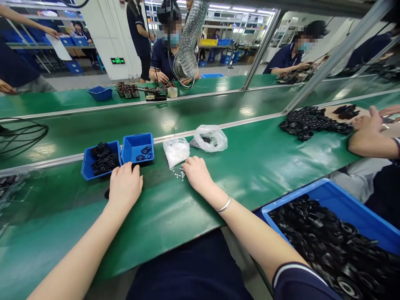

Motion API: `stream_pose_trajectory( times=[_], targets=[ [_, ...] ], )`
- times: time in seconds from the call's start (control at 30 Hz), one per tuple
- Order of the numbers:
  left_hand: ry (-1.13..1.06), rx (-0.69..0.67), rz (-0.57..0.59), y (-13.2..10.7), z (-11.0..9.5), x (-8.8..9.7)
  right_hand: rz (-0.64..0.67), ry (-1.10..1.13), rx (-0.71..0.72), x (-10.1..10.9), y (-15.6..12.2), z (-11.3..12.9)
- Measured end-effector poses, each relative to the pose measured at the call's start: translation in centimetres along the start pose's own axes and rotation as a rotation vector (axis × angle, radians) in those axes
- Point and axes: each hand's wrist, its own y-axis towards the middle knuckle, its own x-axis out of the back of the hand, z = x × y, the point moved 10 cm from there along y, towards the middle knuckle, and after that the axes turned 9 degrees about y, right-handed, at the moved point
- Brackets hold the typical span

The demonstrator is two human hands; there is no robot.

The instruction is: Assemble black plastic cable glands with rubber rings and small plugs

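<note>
The fingers (190, 163) of both hands lie loose and open on the green surface (250, 166), gripping nothing that shows. The left hand (125, 189) rests just beside a blue bin of black rubber rings (86, 170); the right hand (198, 175) sits against a scatter of tiny clear pieces (179, 174), lying loose below a clear plastic bag (176, 152). From where I stand, those pieces look like the likeliest trouble: one brush of the right hand could send them skidding, and a nudge to the bag could spill more. A knock from the left hand could also shift the bin against the second blue bin (133, 146).
</note>
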Motion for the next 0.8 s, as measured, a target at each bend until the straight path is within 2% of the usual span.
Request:
stream_pose_trajectory(
  times=[0.1,0.3,0.57,0.8],
  targets=[
    [0.021,0.030,0.015,0.2,0.5,0.0,0.021,0.007,0.015,-0.6,0.6,-0.1],
    [0.069,0.084,0.155,0.6,1.8,-1.3,0.032,0.050,0.043,-0.4,0.0,-0.3],
    [-0.019,0.035,0.210,1.6,0.1,-2.2,0.048,0.102,0.046,-0.6,0.3,-1.2],
    [-0.289,0.055,0.214,2.8,-0.4,-2.4,0.000,0.026,0.078,-0.7,0.5,-1.2]
  ],
)
